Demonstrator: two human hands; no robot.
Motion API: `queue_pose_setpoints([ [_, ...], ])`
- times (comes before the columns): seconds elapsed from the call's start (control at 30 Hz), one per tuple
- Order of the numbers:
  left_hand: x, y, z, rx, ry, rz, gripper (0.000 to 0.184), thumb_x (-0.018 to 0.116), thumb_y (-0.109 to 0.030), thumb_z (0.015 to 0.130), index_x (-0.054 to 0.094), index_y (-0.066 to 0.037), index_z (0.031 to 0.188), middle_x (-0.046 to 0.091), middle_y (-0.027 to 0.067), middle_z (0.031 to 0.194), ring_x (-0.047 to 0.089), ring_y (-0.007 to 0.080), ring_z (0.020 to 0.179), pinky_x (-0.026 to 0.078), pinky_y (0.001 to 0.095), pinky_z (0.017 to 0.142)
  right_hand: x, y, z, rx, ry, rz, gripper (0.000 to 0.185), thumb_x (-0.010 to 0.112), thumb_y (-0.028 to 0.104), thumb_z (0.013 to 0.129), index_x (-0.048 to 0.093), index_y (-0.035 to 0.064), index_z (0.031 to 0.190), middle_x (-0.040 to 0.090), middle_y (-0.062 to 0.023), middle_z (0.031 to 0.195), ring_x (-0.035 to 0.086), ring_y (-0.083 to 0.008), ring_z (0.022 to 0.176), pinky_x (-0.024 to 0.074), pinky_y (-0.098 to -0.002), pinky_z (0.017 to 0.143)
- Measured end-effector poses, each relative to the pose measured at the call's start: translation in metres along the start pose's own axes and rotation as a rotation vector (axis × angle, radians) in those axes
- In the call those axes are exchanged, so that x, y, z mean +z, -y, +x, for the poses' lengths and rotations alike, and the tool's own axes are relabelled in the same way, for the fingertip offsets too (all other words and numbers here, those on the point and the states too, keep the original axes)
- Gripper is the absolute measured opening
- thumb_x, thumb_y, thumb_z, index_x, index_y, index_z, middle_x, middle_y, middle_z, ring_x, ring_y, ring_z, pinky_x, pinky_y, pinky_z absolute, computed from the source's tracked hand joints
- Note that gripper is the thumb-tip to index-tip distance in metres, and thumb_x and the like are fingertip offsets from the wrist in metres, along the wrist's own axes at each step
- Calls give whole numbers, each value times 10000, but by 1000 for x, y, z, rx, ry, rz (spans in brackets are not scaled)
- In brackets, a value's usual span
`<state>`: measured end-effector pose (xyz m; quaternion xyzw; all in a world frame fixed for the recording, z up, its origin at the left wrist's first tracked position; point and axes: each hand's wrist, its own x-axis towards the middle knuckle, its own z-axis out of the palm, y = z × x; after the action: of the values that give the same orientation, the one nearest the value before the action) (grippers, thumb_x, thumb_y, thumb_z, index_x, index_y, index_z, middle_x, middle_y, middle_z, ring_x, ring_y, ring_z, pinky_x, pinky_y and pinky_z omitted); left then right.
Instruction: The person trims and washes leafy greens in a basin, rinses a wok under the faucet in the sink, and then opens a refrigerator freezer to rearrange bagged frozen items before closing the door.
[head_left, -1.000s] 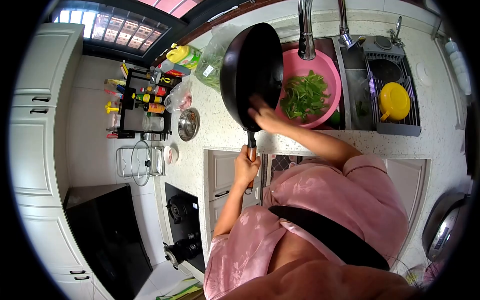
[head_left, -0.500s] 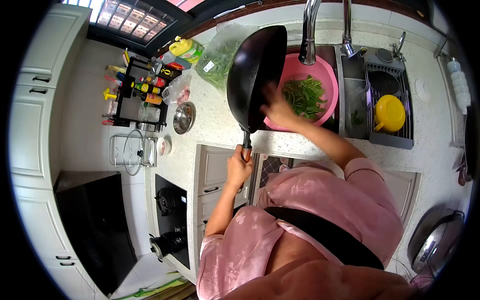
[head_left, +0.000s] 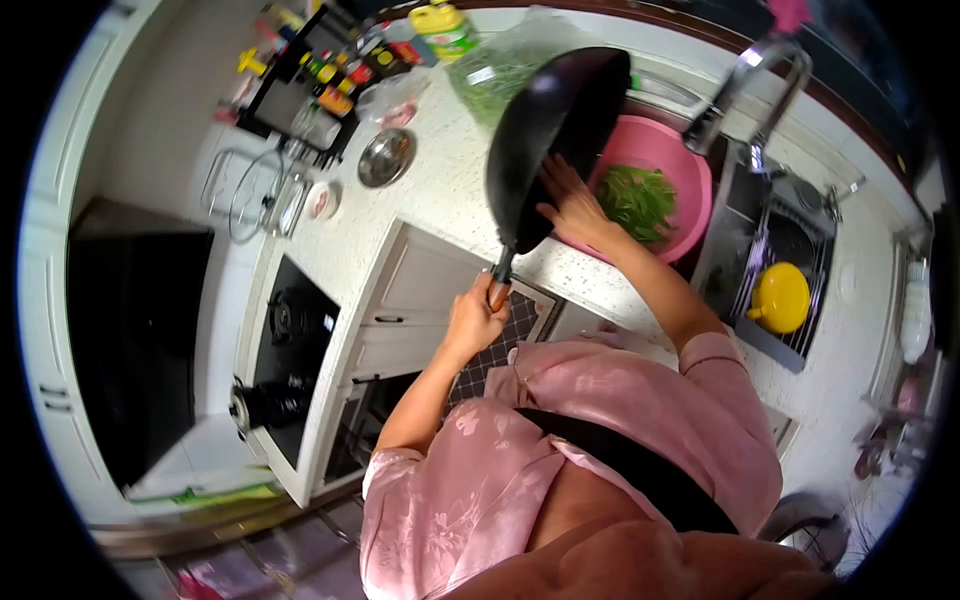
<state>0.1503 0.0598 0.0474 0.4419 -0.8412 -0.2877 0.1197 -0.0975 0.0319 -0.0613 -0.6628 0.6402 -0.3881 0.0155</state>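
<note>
Handle (head_left: 500, 290) is clamped in the left hand (head_left: 474, 320), fingers wrapped round it. Right hand (head_left: 577, 205) has its fingers spread and grips nothing; it is at the wok's (head_left: 530, 145) inner face, contact not confirmed. Hands counted: two. Woks: one, tilted on its side above the near part of the surface (head_left: 430, 205), mouth toward the basin (head_left: 697, 205); whether its rim rests on anything cannot be told. Judged progress: work on the wok is under way and unfinished, as it is not set level and a hand is inside; the share left cannot be determined. Just beside it, one pink basin holds one heap of greens (head_left: 640, 202), loose; leaves uncountable. Farther off: one yellow pot (head_left: 780, 298), one steel bowl (head_left: 387, 158), two taps (head_left: 706, 128), one bag (head_left: 505, 75).
</note>
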Motion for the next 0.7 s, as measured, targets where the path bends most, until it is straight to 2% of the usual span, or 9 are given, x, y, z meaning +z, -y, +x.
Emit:
queue_pose_setpoints([
  [0.07,-7,13,0,-18,73,-14,242,586,-89,696,516,-79,927,597,198,700,585,410,712,455,474,631,3,-2,11,34,140,-264,669,567,377,809,355,-1,1319,319,-185,1388,272,-340,1293,184,-465,1071],
  [0.17,-21,35,-10,10,14,-94,211,607,-76,684,454,-56,829,533,167,623,566,387,645,433,418,571,-4,-30,11,273,-178,-503,639,560,360,820,371,7,1318,342,-225,1364,265,-390,1285,177,-490,1064],
  [0.27,-43,66,-31,-43,-32,-156,219,616,-89,683,449,-49,819,528,161,622,552,387,651,422,414,578,5,-109,-21,557,-367,-30,641,459,399,891,308,-27,1345,241,-278,1399,220,-392,1311,157,-411,1089],
  [0.33,-69,89,-51,-117,-68,-185,234,628,-104,682,474,-48,849,533,171,641,550,385,666,424,408,592,-28,-66,-28,830,220,-707,700,506,466,846,284,76,1384,196,-284,1414,190,-431,1310,165,-476,1077],
  [0.4,-90,119,-72,-162,-150,-266,267,636,-114,685,509,-53,912,541,155,646,572,350,668,435,392,608,-41,-53,-52,718,441,-777,690,555,477,808,362,98,1352,186,-314,1401,173,-451,1308,169,-511,1063],
  [0.47,-93,177,-90,-97,-294,-288,331,642,-91,698,515,-45,1000,518,67,609,579,196,579,455,336,552,-28,-50,-56,832,193,-672,625,600,433,786,463,68,1275,192,-338,1384,177,-441,1308,190,-485,1063],
  [0.53,-132,185,-105,-440,-189,-686,294,619,-61,716,493,-37,979,494,41,591,520,129,452,433,266,426,-22,-49,-55,794,80,-610,597,604,419,786,488,61,1249,193,-338,1383,178,-436,1309,197,-469,1064],
  [0.63,-154,240,-121,-436,-327,-1043,359,600,-1,743,430,4,1059,465,30,557,465,109,398,407,256,361,12,-32,-35,695,-67,-590,566,606,404,786,518,48,1218,194,-336,1384,197,-430,1305,210,-442,1064],
  [0.7,-175,272,-132,-469,-370,-1274,259,604,-10,747,423,-48,928,459,28,545,450,119,388,382,264,352,34,-6,-14,623,-109,-632,563,604,403,787,522,44,1213,193,-334,1386,215,-429,1299,216,-432,1063],
])
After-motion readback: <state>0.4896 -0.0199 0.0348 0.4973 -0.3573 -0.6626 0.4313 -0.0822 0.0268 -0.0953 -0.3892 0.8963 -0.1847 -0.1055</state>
